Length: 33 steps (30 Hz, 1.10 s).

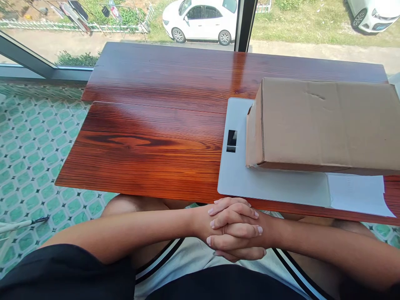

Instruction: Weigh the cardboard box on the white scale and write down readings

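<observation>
In front of my lap, just below the table's near edge, my left hand (211, 224) and my right hand (258, 225) are clasped with their fingers interlaced. Both are closed on each other, and no object shows between them; the palms are hidden. Just beyond them a white flat scale (240, 179) with a small dark display (231, 141) lies on the table. A closed brown cardboard box (325, 125) rests on the scale and covers much of it. White paper (356, 189) sticks out at the right, below the box.
The glossy reddish wooden table (150, 154) has a seam between two boards. Behind it are window frames (245, 25), with a white car (200, 21) parked outside. Green-patterned floor tiles (34, 146) show at the left, and a thin pale rod (21, 225) lies at lower left.
</observation>
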Each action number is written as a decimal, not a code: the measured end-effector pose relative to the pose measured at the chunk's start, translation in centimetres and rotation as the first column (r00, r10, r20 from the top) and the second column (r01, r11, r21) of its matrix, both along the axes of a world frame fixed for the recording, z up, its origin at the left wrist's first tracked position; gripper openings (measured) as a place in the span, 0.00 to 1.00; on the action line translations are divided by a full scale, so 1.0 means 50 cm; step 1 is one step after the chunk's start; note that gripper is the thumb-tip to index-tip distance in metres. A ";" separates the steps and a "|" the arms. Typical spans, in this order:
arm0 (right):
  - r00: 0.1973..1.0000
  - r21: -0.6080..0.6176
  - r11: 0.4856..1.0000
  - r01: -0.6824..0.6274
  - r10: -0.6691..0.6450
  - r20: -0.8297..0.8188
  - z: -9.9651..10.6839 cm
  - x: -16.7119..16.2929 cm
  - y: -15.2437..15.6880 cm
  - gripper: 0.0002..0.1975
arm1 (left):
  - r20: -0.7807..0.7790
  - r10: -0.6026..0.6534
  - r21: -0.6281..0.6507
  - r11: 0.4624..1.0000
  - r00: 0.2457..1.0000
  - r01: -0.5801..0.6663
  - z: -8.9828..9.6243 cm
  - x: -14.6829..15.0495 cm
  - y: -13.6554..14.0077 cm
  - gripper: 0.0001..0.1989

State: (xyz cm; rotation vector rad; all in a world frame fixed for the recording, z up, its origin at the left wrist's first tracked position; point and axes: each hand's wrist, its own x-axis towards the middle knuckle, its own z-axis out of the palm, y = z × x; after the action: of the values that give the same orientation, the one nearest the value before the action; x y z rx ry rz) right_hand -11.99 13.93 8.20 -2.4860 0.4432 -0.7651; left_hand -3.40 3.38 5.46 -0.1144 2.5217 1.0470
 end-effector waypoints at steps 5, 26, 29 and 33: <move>0.997 0.056 0.998 -0.003 0.008 -0.082 0.003 -0.001 0.002 0.10 | -0.014 0.065 0.077 0.995 0.998 -0.064 -0.011 0.037 0.048 0.14; 0.887 -0.481 0.875 0.052 0.181 0.426 -0.056 0.036 -0.025 0.21 | -0.885 0.336 0.052 0.760 0.322 -0.648 -0.030 0.131 0.212 0.16; 0.882 -0.516 0.855 0.059 0.198 0.428 -0.056 0.036 -0.027 0.21 | -0.886 0.331 0.042 0.755 0.325 -0.655 -0.031 0.126 0.221 0.21; 0.874 -0.498 0.864 0.072 0.186 0.448 -0.058 0.038 -0.027 0.18 | -0.873 0.387 0.087 0.723 0.297 -0.685 -0.032 0.121 0.220 0.21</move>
State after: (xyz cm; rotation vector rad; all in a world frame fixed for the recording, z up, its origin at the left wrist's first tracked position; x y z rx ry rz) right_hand -10.09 12.58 5.30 -2.5991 -0.0325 -1.5997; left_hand 2.64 14.37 3.87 -0.8209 3.7539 1.0802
